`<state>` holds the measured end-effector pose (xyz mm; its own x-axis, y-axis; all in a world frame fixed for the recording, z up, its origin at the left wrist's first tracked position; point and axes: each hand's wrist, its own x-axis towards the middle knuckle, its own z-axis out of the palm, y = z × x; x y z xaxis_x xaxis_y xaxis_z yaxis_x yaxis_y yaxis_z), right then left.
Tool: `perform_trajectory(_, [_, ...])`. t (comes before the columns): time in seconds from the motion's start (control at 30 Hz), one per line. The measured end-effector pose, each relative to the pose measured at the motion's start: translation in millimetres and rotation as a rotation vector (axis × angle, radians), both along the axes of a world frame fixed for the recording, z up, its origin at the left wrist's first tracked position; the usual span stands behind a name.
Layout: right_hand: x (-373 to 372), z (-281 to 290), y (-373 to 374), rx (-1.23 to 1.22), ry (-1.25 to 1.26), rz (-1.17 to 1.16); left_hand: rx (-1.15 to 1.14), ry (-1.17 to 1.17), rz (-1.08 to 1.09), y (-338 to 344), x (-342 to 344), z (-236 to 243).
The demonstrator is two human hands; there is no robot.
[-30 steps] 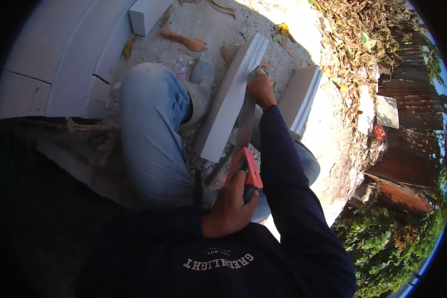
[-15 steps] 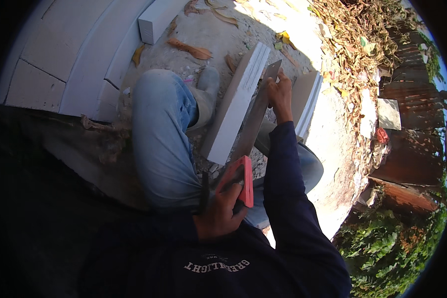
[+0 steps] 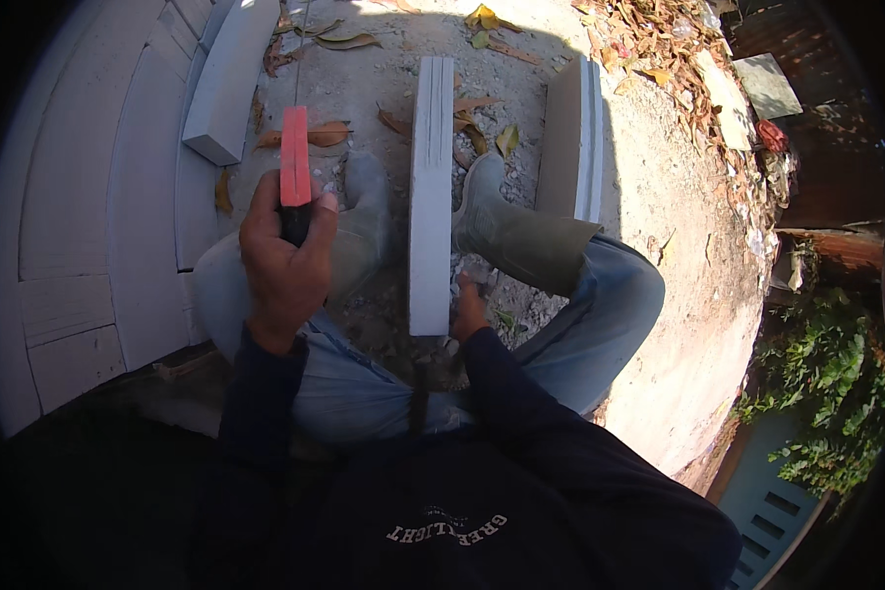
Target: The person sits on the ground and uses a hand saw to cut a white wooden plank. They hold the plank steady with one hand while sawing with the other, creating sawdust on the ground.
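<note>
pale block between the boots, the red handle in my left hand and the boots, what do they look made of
Block: perhaps aerated concrete, matte and chalky, going by its even pale surface with scored lines. Red handle: probably moulded plastic, smooth, evenly coloured. Boots: likely rubber, dull and dusty, with smooth shafts and a clean top rim.

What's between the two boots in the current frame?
In the head view, the long white block, with lines along its top toward the far end, lies between the left boot and the right boot.
</note>
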<state>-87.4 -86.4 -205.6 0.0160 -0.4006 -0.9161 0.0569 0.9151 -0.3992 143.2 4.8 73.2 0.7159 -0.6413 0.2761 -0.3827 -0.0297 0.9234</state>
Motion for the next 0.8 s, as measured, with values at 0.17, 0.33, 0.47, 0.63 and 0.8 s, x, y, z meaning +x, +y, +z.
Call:
perform_trajectory(0.17, [-36.2, -10.4, 39.4, 0.083, -0.430, 0.379, 0.050, 0.214, 0.062, -2.4, -3.6, -17.9])
perform_trajectory(0.33, [-40.4, -79.5, 52.3, -0.760, -0.216, 0.826, 0.080, 0.299, 0.052, -12.8, -5.9, -8.3])
perform_trajectory(0.47, [-33.0, -84.7, 54.0, -0.634, -0.378, 0.572, 0.070, 0.266, 0.080, -15.3, -7.4, -11.8])
perform_trajectory(0.63, [3.9, -53.3, 14.1, -0.439, -0.533, 0.367, 0.072, 0.285, 0.111, -12.6, -10.4, -9.1])
perform_trajectory(0.8, [74.3, -28.8, -57.6, 0.163, -0.615, -0.260, 0.097, 0.292, 0.099, -15.0, -11.7, -6.7])
